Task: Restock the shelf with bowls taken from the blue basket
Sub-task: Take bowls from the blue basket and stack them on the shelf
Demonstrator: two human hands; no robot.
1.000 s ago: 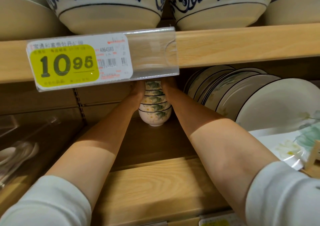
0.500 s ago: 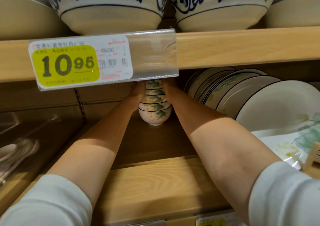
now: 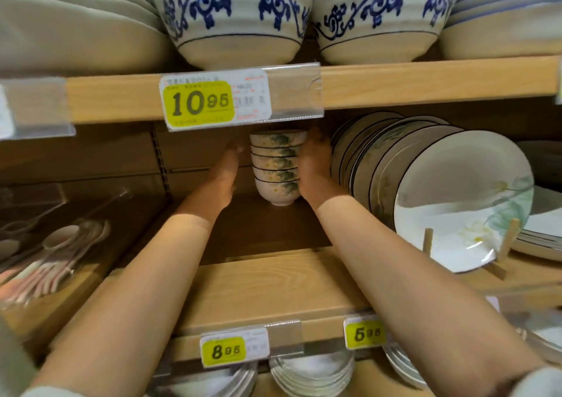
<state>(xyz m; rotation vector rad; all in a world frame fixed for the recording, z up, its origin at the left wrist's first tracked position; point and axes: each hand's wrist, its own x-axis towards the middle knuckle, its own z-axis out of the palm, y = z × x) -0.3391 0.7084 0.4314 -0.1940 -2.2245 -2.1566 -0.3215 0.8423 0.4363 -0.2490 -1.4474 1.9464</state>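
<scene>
Reaching across the wooden shelf [image 3: 273, 281], both forearms are stretching toward its shadowed back. The left hand [image 3: 229, 165] is hovering, its fingers [image 3: 238, 150] straight and loose, gripping nothing, just apart from the stack of bowls [image 3: 275, 165]. The right hand [image 3: 314, 161] is pressing the stack's other side; whether its fingers are curling round cannot be told. The stack is standing upright between both hands' fingers, with plates [image 3: 456, 202] leaning beyond the right ones.

This is a shop's tableware aisle. The front edges of the wooden shelves [image 3: 425, 83] carry clear plastic holders with a yellow 10.95 price tag [image 3: 199, 103], an 8.95 tag [image 3: 224, 351] and a 5.95 tag [image 3: 366, 333]. Matching pieces stand out as stock: blue-patterned bowls [image 3: 231, 16] above, white plates [image 3: 456, 199] upright in a wooden rack [image 3: 506, 241], and ceramic spoons [image 3: 60, 244] at the left.
</scene>
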